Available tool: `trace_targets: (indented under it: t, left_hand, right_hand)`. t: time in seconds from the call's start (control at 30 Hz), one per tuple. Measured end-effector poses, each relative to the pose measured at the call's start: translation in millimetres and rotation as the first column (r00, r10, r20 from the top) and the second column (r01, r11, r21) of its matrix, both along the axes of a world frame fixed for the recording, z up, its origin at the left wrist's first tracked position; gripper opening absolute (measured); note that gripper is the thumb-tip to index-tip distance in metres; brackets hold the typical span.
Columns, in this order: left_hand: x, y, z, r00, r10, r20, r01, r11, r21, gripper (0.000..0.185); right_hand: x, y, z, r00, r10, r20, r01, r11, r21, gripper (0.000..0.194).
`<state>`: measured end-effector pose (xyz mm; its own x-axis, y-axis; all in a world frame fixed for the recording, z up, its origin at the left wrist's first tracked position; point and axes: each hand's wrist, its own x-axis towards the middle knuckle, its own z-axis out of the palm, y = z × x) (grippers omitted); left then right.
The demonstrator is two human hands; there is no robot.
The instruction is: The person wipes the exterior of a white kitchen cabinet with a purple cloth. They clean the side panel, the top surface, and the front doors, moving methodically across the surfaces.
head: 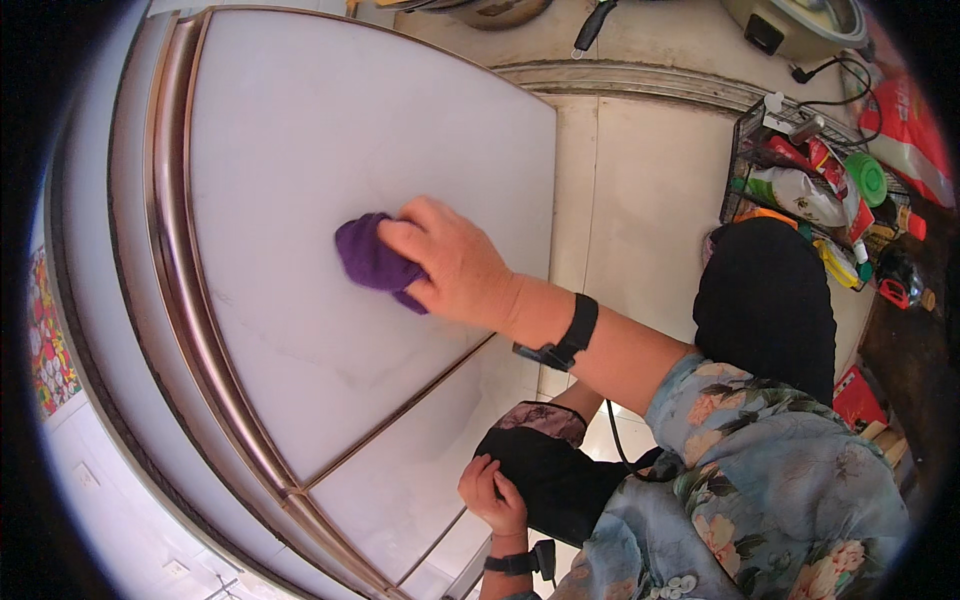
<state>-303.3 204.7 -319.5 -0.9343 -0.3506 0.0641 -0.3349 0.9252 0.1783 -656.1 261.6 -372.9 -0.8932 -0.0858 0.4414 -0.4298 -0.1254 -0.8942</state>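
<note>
My right hand presses a bunched purple cloth against a white, faintly marbled panel with bronze-coloured metal trim. Fingers and thumb are wrapped over the cloth, hiding part of it. Lower down, my left hand holds nothing and rests with loosely bent fingers against my black-clad knee. Both wrists carry black straps. A long bronze metal strip runs down the panel's left side. Below the thin metal divider is a second white panel.
To the right, a black wire basket holds packets and bottles beside my other knee. A plug cord trails near a pale appliance. Past a floor track are pans, one with a black handle.
</note>
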Motion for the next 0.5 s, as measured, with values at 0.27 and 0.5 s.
trace_targets:
  t: [0.27, 0.5]
  left_hand:
    - [-6.0, -1.4, 1.7, 0.998, -0.004, 0.056, 0.006, 1.000, -0.019, 0.013]
    - [-13.8, -0.7, 2.0, 0.999, -0.020, 0.049, 0.020, 1.000, -0.009, 0.011]
  right_hand:
    - [-26.3, -3.1, -134.2, 0.852, -0.172, 0.495, 0.120, 0.983, 0.135, 0.046]
    - [-13.3, -0.8, -215.5, 0.684, -0.203, 0.700, -0.090, 0.929, 0.358, 0.054]
